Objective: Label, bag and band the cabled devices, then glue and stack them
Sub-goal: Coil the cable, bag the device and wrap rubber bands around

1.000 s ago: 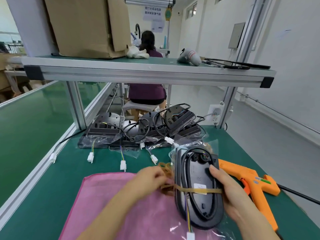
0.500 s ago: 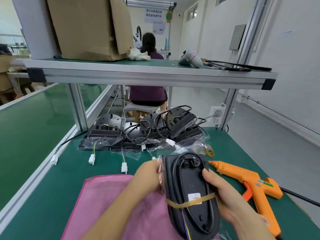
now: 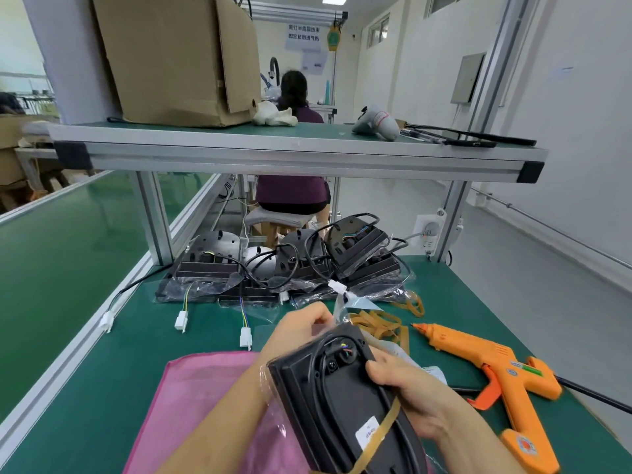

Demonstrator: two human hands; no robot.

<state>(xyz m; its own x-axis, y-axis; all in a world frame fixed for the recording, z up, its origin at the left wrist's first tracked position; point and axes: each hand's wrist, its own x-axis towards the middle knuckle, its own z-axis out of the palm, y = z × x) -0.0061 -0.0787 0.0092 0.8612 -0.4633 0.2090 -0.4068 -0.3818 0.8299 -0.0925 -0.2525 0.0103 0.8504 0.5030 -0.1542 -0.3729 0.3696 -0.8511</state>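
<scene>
While both hands gripped it, device: black, flat, tilted, held above pink cloth at near end of green table.
Bag: clear plastic bag sat round device, w/ loose film showing by L wrist.
Cable: black cable looped along device's rim.
Label: white label on device's near part; print too small to read.
Band: tan rubber band ran diagonally across device, passing label's R side.
L hand: fingers curled at device's far corner, holding it w/ bag's edge; fingertips hidden.
R hand: thumb on top face, fingers curled round device's R edge.
Loose bands: tan, lay on table just beyond device.
Glue gun: orange, on its side on table to R, nozzle pointing L, apart from both hands.
Pile: more black cabled units, some bagged, heaped at table's far end under shelf.
Box: cardboard, stood on shelf's L part.
</scene>
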